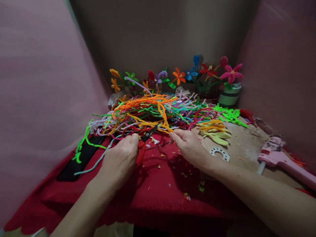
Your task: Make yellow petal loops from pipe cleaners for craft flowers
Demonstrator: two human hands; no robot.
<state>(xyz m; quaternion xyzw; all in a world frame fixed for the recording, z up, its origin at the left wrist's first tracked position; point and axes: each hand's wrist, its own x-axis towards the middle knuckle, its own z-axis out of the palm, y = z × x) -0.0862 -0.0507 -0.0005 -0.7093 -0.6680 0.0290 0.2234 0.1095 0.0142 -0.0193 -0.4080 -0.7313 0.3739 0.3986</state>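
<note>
My left hand (122,153) is closed around the red handles of a pair of scissors (149,134). Their dark blades point up and to the right, toward a yellow-orange pipe cleaner (162,113). Between the fingertips of my right hand (189,144) the lower end of that pipe cleaner is pinched; its upper part forms a narrow bent loop. Just beyond both hands lies a big heap of many-coloured pipe cleaners (145,110). I cannot tell whether the blades touch the held piece.
Pipe-cleaner flowers (179,76) stand along the back. On the right are yellow petal pieces (214,129), green leaf pieces (230,114), a white ring (219,153) and a pink glue gun (278,156). A black phone-like slab (74,168) lies left on the red cloth (158,197).
</note>
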